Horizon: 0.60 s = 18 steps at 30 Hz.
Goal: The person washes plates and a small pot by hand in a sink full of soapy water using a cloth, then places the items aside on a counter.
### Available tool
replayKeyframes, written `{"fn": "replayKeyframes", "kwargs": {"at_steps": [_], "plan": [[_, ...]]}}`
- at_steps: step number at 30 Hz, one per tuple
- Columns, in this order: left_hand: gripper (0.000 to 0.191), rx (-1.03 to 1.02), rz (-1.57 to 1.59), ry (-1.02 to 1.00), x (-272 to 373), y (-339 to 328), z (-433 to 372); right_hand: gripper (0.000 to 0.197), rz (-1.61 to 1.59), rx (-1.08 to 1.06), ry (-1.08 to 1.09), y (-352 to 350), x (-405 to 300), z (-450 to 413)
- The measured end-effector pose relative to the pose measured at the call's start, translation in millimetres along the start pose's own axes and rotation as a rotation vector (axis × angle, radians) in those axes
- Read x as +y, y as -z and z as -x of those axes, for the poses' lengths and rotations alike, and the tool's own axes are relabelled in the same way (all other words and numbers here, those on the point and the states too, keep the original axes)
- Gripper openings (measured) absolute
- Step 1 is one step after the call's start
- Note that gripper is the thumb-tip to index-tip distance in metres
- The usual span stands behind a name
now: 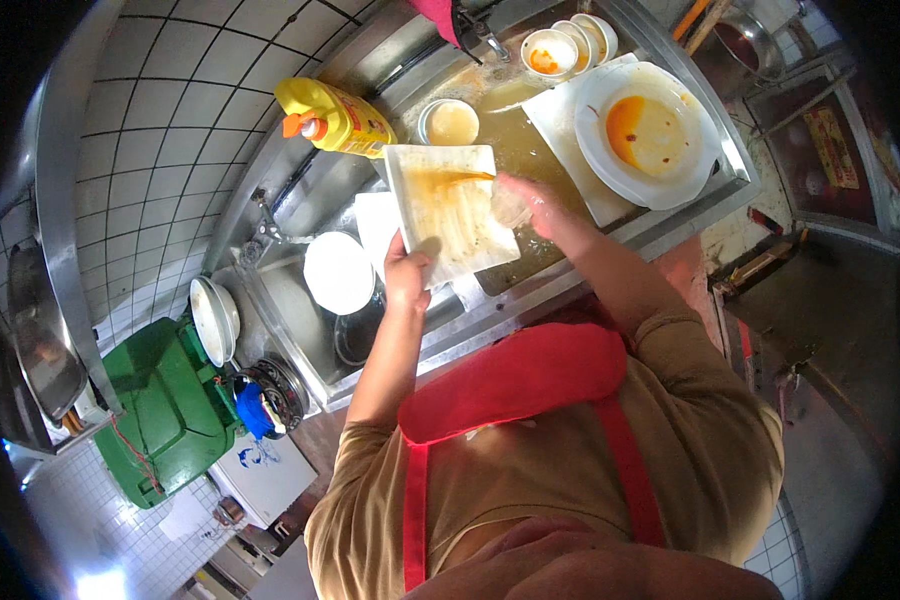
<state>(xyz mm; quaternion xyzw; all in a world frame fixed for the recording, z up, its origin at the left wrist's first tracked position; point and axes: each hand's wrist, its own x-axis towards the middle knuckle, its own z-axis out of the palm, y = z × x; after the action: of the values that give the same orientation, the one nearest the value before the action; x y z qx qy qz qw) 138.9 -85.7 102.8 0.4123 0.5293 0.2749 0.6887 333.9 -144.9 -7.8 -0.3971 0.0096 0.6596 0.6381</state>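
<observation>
My left hand (pixel 407 274) grips the near left corner of a white rectangular plate (pixel 461 255), thumb on top. The plate is tilted over the divide between two sink basins, its face smeared with brown residue and a streak of brown liquid. At its right edge, my right hand (pixel 544 206) holds a pale, blurred thing (pixel 511 204), whose kind I cannot make out. Just beyond the plate stands a small white bowl (pixel 452 124) of cloudy liquid. Under the left side of the plate, another white dish (pixel 375 225) partly shows, next to a round white bowl (pixel 339 273).
A yellow detergent jug (pixel 337 120) stands at the sink's back edge. In the right basin (pixel 547 161), a large white bowl (pixel 682 142) with orange residue rests on a white plate (pixel 562 112), near stacked small bowls (pixel 549 54). A faucet (pixel 266 217) overhangs the left basin.
</observation>
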Motion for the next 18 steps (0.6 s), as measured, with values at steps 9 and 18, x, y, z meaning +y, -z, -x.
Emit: {"fn": "replayKeyframes", "kwargs": {"at_steps": [9, 18], "plan": [[0.056, -0.112, 0.116, 0.024, -23, -19, -19, 0.036, 1.012, -0.370, 0.987, -54, 46, 13], [0.060, -0.032, 0.107, 0.112, -36, -22, -34, 0.051, 1.717, 0.172, 0.619, -6, 13, -59]]}}
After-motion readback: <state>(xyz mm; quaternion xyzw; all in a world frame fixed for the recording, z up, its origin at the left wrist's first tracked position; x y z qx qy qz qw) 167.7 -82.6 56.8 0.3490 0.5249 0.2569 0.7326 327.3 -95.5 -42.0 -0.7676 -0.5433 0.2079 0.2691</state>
